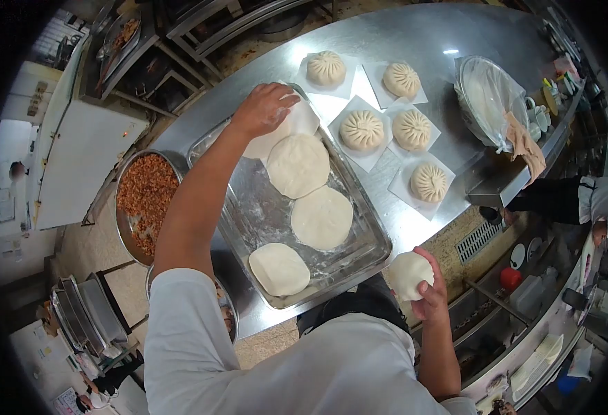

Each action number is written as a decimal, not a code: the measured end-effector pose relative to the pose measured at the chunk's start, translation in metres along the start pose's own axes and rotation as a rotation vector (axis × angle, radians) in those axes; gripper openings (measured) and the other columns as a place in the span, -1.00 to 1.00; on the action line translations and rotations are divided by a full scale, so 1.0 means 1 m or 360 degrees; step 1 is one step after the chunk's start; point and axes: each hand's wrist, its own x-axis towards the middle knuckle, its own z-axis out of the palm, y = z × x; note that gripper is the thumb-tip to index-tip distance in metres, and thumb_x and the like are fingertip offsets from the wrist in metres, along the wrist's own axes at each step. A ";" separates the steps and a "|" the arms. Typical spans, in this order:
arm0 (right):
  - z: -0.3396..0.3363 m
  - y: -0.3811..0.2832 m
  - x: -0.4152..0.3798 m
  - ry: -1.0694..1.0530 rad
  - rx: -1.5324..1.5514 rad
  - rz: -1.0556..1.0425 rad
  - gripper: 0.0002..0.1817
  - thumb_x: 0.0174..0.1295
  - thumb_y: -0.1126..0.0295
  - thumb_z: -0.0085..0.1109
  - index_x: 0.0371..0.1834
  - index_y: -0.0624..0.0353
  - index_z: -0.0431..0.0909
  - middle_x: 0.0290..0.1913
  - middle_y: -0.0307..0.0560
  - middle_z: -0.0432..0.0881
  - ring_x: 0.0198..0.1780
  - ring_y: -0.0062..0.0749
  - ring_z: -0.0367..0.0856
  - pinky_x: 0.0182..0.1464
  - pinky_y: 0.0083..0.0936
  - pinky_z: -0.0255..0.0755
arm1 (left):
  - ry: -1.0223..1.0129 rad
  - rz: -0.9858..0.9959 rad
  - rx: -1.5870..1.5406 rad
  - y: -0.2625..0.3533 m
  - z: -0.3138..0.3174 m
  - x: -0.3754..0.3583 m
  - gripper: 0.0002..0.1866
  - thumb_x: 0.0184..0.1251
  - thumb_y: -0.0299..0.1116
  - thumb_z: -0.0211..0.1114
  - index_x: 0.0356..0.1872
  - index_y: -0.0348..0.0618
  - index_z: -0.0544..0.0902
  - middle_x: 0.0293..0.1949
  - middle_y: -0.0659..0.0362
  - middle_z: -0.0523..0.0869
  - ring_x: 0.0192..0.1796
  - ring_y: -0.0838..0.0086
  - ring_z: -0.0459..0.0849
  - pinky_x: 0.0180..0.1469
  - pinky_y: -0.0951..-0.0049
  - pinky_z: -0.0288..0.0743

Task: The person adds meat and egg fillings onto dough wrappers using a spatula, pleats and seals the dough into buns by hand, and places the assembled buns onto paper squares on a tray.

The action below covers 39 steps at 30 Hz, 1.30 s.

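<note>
My left hand (271, 109) reaches over the far end of a floured metal tray (381, 247), its fingers bent at the edge of white paper squares (307, 120). Part of the paper is hidden under the hand. Several flat dough rounds (323, 217) lie in the tray, and a folded-edged one (279, 270) sits at the near corner. In my right hand (434, 287), close to my body past the table edge, is a smooth round dough bun (410, 275); no pleats show on its visible side.
Several pleated buns (361, 130) rest on paper squares on the steel table (249, 76). A plastic-covered bowl (487, 97) stands to the right with a brown cloth (523, 149). At the left is a large bowl of reddish-brown filling (145, 197). Another person (560, 200) stands far right.
</note>
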 end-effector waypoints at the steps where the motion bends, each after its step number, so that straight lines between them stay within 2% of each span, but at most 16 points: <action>1: 0.000 0.001 0.000 0.0006 -0.0029 -0.0013 0.07 -0.12 0.03 0.60 0.46 0.17 0.22 0.19 0.08 0.47 0.15 -0.03 0.58 -0.06 -0.05 0.71 | 0.0006 -0.0041 -0.0012 0.005 -0.004 0.002 -0.62 0.29 -0.36 0.30 0.15 0.09 0.65 0.25 0.17 0.56 0.33 0.20 0.46 0.36 0.13 0.34; 5: -0.001 0.003 -0.001 0.0010 -0.0042 -0.0031 0.07 -0.11 -0.01 0.59 0.46 0.18 0.22 0.19 0.06 0.47 0.14 -0.07 0.58 -0.09 -0.09 0.73 | -0.0083 -0.0118 0.0112 0.004 -0.002 0.007 -0.48 0.30 -0.36 0.28 0.32 0.17 0.56 0.38 0.20 0.47 0.37 0.19 0.42 0.41 0.11 0.29; 8: 0.001 0.000 -0.003 0.0019 -0.0010 0.0000 0.06 -0.13 0.04 0.61 0.45 0.15 0.26 0.17 0.08 0.48 0.16 -0.04 0.57 -0.01 -0.05 0.69 | -0.0142 -0.0111 0.0087 0.004 -0.004 0.006 -0.48 0.30 -0.34 0.28 0.32 0.19 0.56 0.39 0.21 0.46 0.38 0.18 0.41 0.42 0.12 0.28; 12: -0.003 0.004 -0.002 0.0025 -0.0003 -0.0016 0.06 -0.13 0.02 0.61 0.45 0.14 0.26 0.17 0.08 0.48 0.16 -0.03 0.57 0.00 -0.05 0.69 | -0.0090 -0.0090 0.0082 -0.001 0.004 0.000 -0.48 0.31 -0.34 0.27 0.33 0.19 0.56 0.40 0.22 0.47 0.38 0.19 0.41 0.43 0.12 0.27; 14: -0.003 0.007 -0.001 0.0038 -0.0003 -0.0040 0.09 -0.14 -0.01 0.61 0.46 0.17 0.23 0.18 0.06 0.48 0.15 -0.05 0.59 -0.07 -0.06 0.72 | -0.0028 -0.0103 0.0066 -0.003 0.006 -0.002 -0.53 0.30 -0.34 0.28 0.27 0.15 0.60 0.34 0.21 0.52 0.36 0.18 0.43 0.41 0.12 0.27; 17: 0.002 0.001 -0.001 0.0019 0.0003 -0.0004 0.07 -0.13 0.01 0.62 0.46 0.14 0.25 0.18 0.09 0.49 0.15 -0.01 0.58 0.01 -0.03 0.69 | -0.0036 -0.0074 -0.0013 -0.004 0.004 -0.001 -0.61 0.29 -0.34 0.29 0.17 0.09 0.65 0.29 0.21 0.55 0.34 0.21 0.46 0.39 0.12 0.28; 20: 0.005 0.001 0.002 -0.0012 -0.0012 0.0017 0.08 -0.14 0.01 0.63 0.46 0.15 0.24 0.18 0.11 0.49 0.16 0.00 0.58 -0.01 -0.01 0.69 | -0.0071 -0.0073 -0.0051 -0.006 0.004 0.005 -0.67 0.29 -0.33 0.30 0.08 0.04 0.67 0.24 0.22 0.58 0.32 0.24 0.47 0.38 0.13 0.29; 24: 0.009 0.001 0.004 -0.0012 -0.0024 0.0037 0.10 -0.16 0.00 0.64 0.46 0.16 0.24 0.18 0.12 0.49 0.17 -0.01 0.58 0.02 -0.03 0.67 | -0.0033 -0.0057 -0.0121 -0.001 0.003 0.017 -0.66 0.30 -0.32 0.29 0.10 0.06 0.68 0.24 0.21 0.59 0.33 0.26 0.47 0.39 0.13 0.27; 29: 0.009 0.000 0.004 -0.0021 -0.0024 0.0059 0.11 -0.17 -0.02 0.65 0.46 0.18 0.25 0.19 0.11 0.50 0.18 -0.03 0.58 0.12 -0.11 0.63 | -0.0123 -0.0015 -0.0077 0.002 -0.001 0.017 -0.59 0.34 -0.29 0.25 0.22 0.15 0.64 0.29 0.25 0.58 0.38 0.24 0.43 0.45 0.12 0.21; 33: 0.007 0.002 0.005 -0.0019 -0.0009 0.0038 0.10 -0.16 0.00 0.65 0.46 0.16 0.26 0.19 0.10 0.51 0.17 -0.03 0.59 0.09 -0.09 0.64 | 0.0007 0.0016 -0.0030 -0.008 0.009 0.004 -0.62 0.36 -0.29 0.23 0.20 0.17 0.65 0.33 0.30 0.55 0.40 0.30 0.41 0.42 0.19 0.26; 39: 0.011 -0.001 0.007 -0.0046 0.0013 0.0062 0.05 -0.13 0.05 0.64 0.46 0.13 0.27 0.18 0.09 0.51 0.15 -0.03 0.60 0.05 -0.07 0.67 | 0.0025 -0.0012 -0.0083 -0.012 0.013 0.000 -0.65 0.33 -0.28 0.28 0.14 0.10 0.69 0.32 0.27 0.57 0.42 0.23 0.40 0.45 0.14 0.22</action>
